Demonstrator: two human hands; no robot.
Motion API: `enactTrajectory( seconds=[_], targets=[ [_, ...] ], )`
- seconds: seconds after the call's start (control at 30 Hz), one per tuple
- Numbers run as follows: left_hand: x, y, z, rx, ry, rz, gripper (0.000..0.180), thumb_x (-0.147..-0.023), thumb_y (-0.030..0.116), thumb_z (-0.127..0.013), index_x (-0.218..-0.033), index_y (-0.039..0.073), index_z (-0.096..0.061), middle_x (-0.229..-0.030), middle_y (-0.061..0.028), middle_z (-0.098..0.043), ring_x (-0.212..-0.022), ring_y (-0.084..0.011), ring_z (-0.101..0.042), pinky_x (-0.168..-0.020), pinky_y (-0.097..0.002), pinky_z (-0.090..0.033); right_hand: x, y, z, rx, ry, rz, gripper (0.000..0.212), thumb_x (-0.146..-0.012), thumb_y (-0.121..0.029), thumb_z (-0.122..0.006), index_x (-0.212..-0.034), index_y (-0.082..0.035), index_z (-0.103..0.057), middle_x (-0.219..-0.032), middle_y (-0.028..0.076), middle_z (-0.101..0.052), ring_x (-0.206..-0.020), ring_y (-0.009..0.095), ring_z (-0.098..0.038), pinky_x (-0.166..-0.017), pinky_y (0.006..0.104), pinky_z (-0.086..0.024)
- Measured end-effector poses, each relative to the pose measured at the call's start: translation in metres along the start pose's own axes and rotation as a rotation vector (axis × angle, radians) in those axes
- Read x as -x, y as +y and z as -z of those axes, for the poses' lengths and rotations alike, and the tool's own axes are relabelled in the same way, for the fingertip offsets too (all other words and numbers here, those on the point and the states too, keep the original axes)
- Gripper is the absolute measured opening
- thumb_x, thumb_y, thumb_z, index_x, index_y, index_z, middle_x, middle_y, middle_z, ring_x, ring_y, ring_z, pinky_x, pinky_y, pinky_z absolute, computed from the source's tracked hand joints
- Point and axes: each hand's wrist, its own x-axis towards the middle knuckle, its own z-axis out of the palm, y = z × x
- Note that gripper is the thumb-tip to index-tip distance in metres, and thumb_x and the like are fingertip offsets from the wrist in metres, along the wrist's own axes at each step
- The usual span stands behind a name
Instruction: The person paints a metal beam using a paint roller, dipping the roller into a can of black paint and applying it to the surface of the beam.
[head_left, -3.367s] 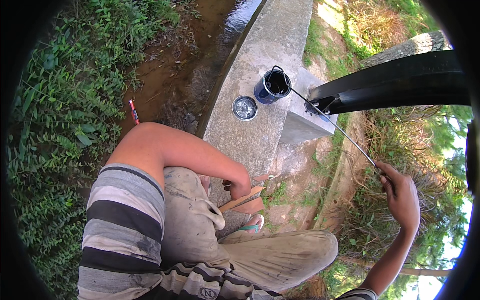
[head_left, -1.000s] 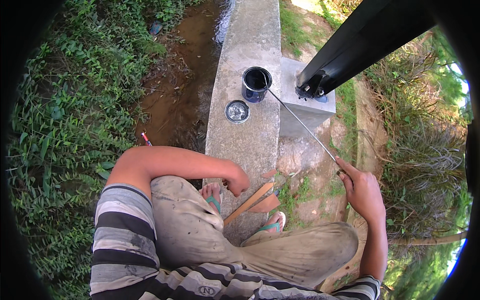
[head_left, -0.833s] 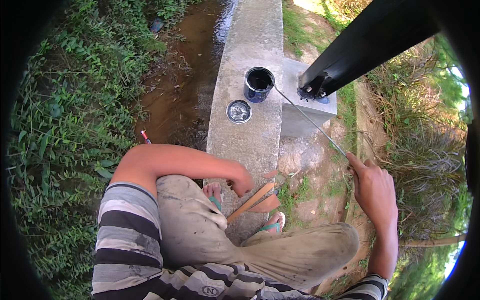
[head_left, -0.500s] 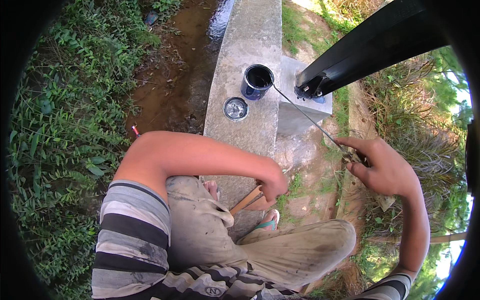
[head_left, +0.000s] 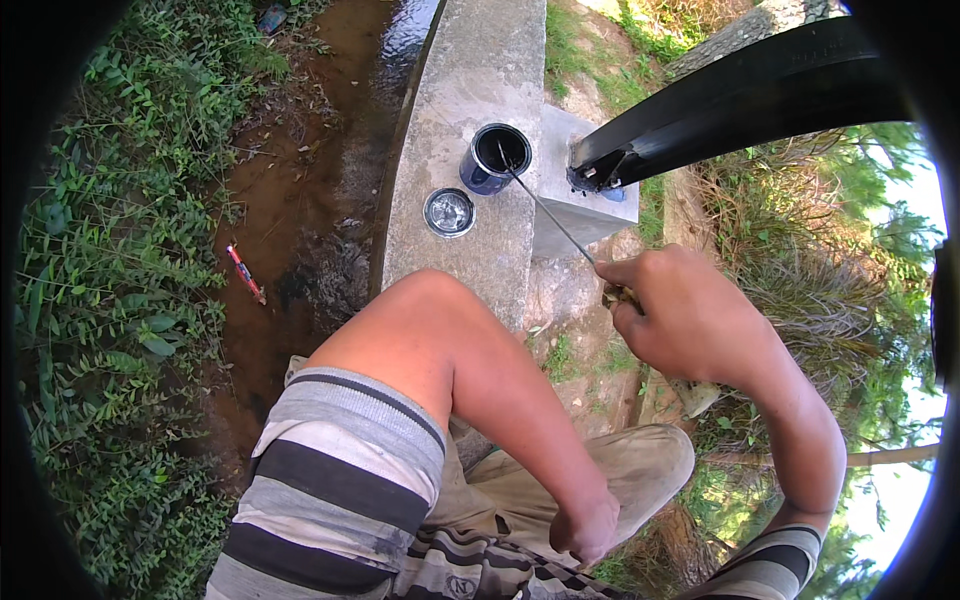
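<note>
My right hand (head_left: 675, 315) is closed around the stained grip of a thin metal rod (head_left: 555, 222). The rod slants down to the left, and its far end dips inside a dark paint can (head_left: 480, 178) holding black paint. Beside the can lies its round, silver, paint-smeared lid (head_left: 449, 213). Both rest on a concrete wall top (head_left: 440, 100). My left hand (head_left: 585, 528) is curled closed over my lap, close to my right knee; whatever its fingers may hold is hidden.
A curved black post (head_left: 740, 105) rises from a concrete block (head_left: 585, 225) right of the can. Muddy water (head_left: 290, 190) runs along the wall's left side, with a red wrapper (head_left: 245, 275) in it and leafy plants (head_left: 120, 330) beyond. Dry grass (head_left: 790, 250) grows at right.
My left hand has swung back from beside the wall to my lap. My right hand has moved left, and the rod now reaches deeper into the can. The view has shifted slightly.
</note>
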Motion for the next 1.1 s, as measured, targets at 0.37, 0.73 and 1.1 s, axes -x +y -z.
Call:
enactTrajectory(
  seconds=[0.37, 0.73, 1.1],
  targets=[
    [-0.002, 0.003, -0.024, -0.177, 0.045, -0.137, 0.030, -0.092, 0.027, -0.062, -0.121, 0.020, -0.069, -0.117, -0.0015, -0.074, -0.125, -0.0301, -0.064, -0.088, -0.0495, -0.061, -0.017, 0.051, 0.000, -1.308, -0.068, -0.151, 0.046, -0.106, -0.017, -0.058, -0.147, 0.003, -0.060, -0.075, 0.011, -0.068, -0.049, 0.014, -0.062, -0.044, 0.0270, -0.050],
    [0.010, 0.009, -0.019, -0.281, -0.047, -0.095, 0.028, -0.094, 0.029, -0.061, -0.117, 0.021, -0.075, -0.123, 0.0036, -0.072, -0.129, -0.0244, -0.060, -0.096, -0.0487, -0.057, 0.070, 0.043, -0.021, -1.194, 0.084, -0.224, 0.050, -0.097, -0.012, -0.063, -0.145, 0.003, -0.066, -0.072, 0.002, -0.061, -0.054, 0.008, -0.054, -0.053, 0.0249, -0.044],
    [-0.024, -0.011, -0.053, -0.277, 0.032, -0.121, 0.022, -0.092, 0.032, -0.061, -0.110, 0.027, -0.073, -0.114, 0.0067, -0.068, -0.122, -0.0216, -0.059, -0.091, -0.0498, -0.054, 0.104, 0.048, -0.019, -0.772, 0.090, -0.144, 0.051, -0.093, -0.005, -0.067, -0.144, -0.002, -0.069, -0.065, -0.006, -0.038, -0.061, 0.006, -0.034, -0.057, 0.0295, -0.030]
  ],
)
